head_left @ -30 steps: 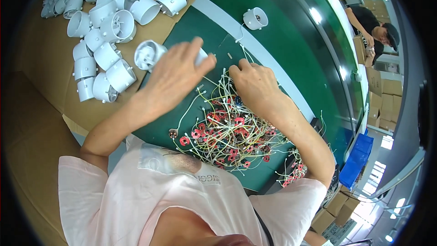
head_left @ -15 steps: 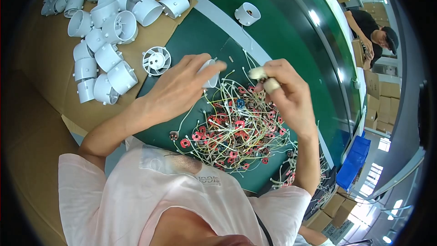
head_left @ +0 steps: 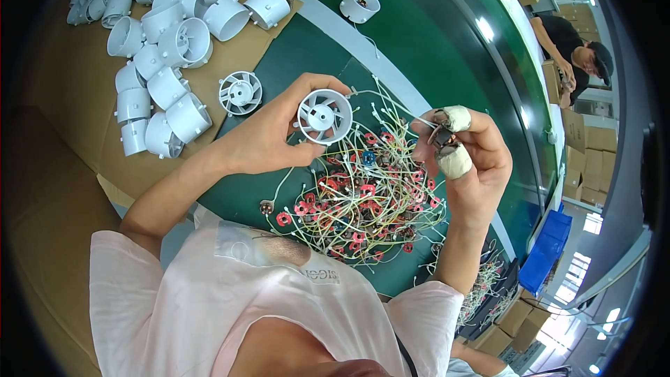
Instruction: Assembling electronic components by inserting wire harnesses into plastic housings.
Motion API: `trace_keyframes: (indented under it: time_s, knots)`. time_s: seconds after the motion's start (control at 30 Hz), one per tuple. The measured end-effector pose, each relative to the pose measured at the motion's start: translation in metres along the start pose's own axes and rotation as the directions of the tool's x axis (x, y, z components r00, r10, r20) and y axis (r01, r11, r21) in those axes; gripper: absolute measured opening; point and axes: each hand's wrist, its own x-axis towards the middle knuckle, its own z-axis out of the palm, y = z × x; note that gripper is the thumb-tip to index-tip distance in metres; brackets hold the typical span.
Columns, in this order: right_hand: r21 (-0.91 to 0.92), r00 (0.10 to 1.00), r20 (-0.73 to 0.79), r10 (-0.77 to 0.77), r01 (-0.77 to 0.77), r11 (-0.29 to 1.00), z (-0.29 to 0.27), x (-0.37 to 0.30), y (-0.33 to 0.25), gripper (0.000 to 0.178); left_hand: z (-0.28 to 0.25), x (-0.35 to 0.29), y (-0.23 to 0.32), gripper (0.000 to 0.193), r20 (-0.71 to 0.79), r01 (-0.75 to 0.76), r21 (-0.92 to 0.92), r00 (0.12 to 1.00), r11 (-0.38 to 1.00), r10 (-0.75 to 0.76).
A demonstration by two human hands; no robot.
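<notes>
My left hand (head_left: pixel 279 122) is closed around a round white fan housing (head_left: pixel 324 117), its vanes and central hub facing up. To the right, my right hand (head_left: pixel 471 157), with pale wraps on thumb and forefinger, pinches a small dark motor coil (head_left: pixel 442 138). A pale lead from the coil stretches left toward the housing; coil and housing are apart. Under and between the hands lies a tangled heap of wired coils (head_left: pixel 366 192) with red parts and pale cables. Another white housing (head_left: pixel 241 93) rests flat beside my left wrist.
Many white housings (head_left: pixel 167 87) lie on cardboard (head_left: pixel 230 56) at the left. One housing with a trailing wire (head_left: pixel 360 5) sits on the green conveyor belt (head_left: pixel 426 35) beyond the table. A blue bin (head_left: pixel 544 251) stands at the right. Across the belt is another person (head_left: pixel 569 56).
My left hand has turned the housing so its vaned inside shows. My right hand has moved right and nearer, turning the coil into view. The housing on the belt has shifted left.
</notes>
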Motion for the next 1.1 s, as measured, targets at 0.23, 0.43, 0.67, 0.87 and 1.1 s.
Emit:
trace_keyframes:
  time_s: [0.23,0.43,0.67,0.87,1.1]
  knots:
    - [0.047,0.980,0.134,-0.148,0.143,0.989,0.002,-0.004,0.002,0.031,-0.007,0.000,-0.003,0.067,0.006,-0.057,0.216,0.998,0.975,0.057]
    - [-0.194,0.992,0.098,-0.079,0.097,0.976,-0.002,-0.005,0.007,0.029,-0.010,0.000,0.001,0.066,0.014,-0.043,0.183,0.999,0.982,0.041]
    - [-0.415,0.987,0.157,0.016,0.051,0.909,-0.014,-0.009,0.009,0.026,-0.010,0.000,0.004,0.068,0.017,-0.030,0.215,0.999,0.976,0.027]
    - [-0.590,0.967,0.243,0.073,0.087,0.803,-0.007,-0.004,0.002,0.025,-0.009,0.000,0.003,0.067,0.010,-0.055,0.258,0.998,0.965,0.054]
    - [-0.737,0.865,0.497,0.074,0.375,0.562,0.003,0.016,-0.022,0.026,-0.011,0.002,0.000,0.058,0.045,-0.181,0.478,0.982,0.859,0.182]
